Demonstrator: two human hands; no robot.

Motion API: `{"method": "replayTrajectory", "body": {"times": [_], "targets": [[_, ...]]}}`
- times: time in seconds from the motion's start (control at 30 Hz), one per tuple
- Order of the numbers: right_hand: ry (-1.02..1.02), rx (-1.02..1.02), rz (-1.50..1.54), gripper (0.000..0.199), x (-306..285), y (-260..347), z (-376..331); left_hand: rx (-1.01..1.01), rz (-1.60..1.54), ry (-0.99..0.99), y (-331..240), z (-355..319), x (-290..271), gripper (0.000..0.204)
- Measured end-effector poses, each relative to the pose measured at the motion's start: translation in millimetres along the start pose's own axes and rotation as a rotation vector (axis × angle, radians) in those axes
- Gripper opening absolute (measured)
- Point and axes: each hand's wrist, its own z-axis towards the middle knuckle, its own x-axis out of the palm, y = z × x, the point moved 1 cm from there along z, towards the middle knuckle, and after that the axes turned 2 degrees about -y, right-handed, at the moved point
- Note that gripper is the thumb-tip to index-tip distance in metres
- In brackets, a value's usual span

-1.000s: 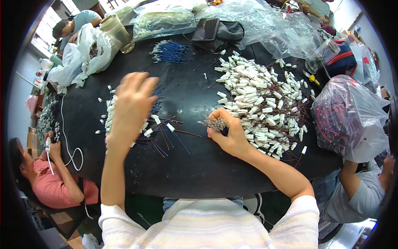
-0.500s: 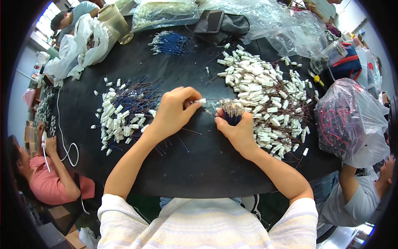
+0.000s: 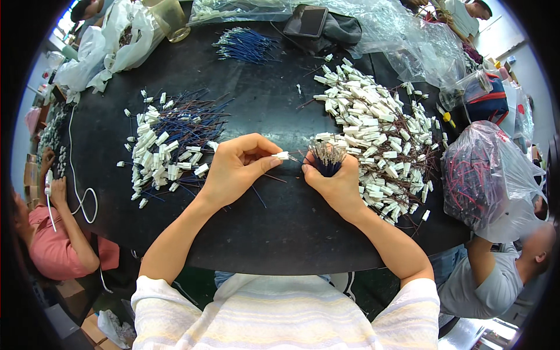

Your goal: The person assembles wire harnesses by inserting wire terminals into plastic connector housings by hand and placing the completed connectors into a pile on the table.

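Note:
Between the thumb and fingers of my left hand point(image 3: 242, 166) is a small white plastic connector point(image 3: 281, 156), with a thin dark wire running from it toward the right. My right hand point(image 3: 336, 184) grips a bundle of blue wires point(image 3: 326, 157) whose bare metal ends point up and away from me. One wire tip sticks out at the right thumb, close to the connector; whether it touches the connector I cannot tell. Beside my left hand lies a pile of white connectors with blue and brown wires point(image 3: 160, 146). Right of my right hand spreads a larger pile of white connectors with brown wires point(image 3: 373, 134).
A bunch of blue wires point(image 3: 245, 45) lies at the far side of the black table point(image 3: 274, 245). Behind it are a phone point(image 3: 305, 21) and clear plastic sheeting point(image 3: 408, 49). A plastic bag of wires point(image 3: 481, 181) stands at right. Other people sit at both sides.
My left hand has come slightly nearer and lower with the connector, which is now closer to the wire tip at my right thumb. My right hand keeps its grip on the bundle.

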Motion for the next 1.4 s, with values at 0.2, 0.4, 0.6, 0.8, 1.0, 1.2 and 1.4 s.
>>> {"method": "replayTrajectory", "body": {"times": [0.2,0.4,0.6,0.8,1.0,1.2,1.4], "targets": [[0.024,0.086,0.133,0.008,-1,-1,-1,0.052,0.013,-0.026,4,0,4,0.01],[0.024,0.077,0.124,0.004,-3,-8,-1,0.059,0.097,-0.008,6,-2,11,0.011],[0.108,0.007,0.037,0.003,-2,-3,0,0.17,0.205,-0.028,-2,0,14,0.012],[0.294,-0.304,-0.036,0.005,0,-4,-3,0.148,0.319,0.122,-13,37,-3,0.02],[0.275,-0.305,0.026,0.002,4,-9,-3,0.525,0.551,0.068,7,72,43,0.02],[0.159,0.129,0.244,0.003,-5,-4,0,0.129,0.338,0.0,-9,38,15,0.01],[0.141,0.134,0.168,0.007,-2,0,1,0.063,0.058,-0.086,3,-2,-2,0.012]]}}
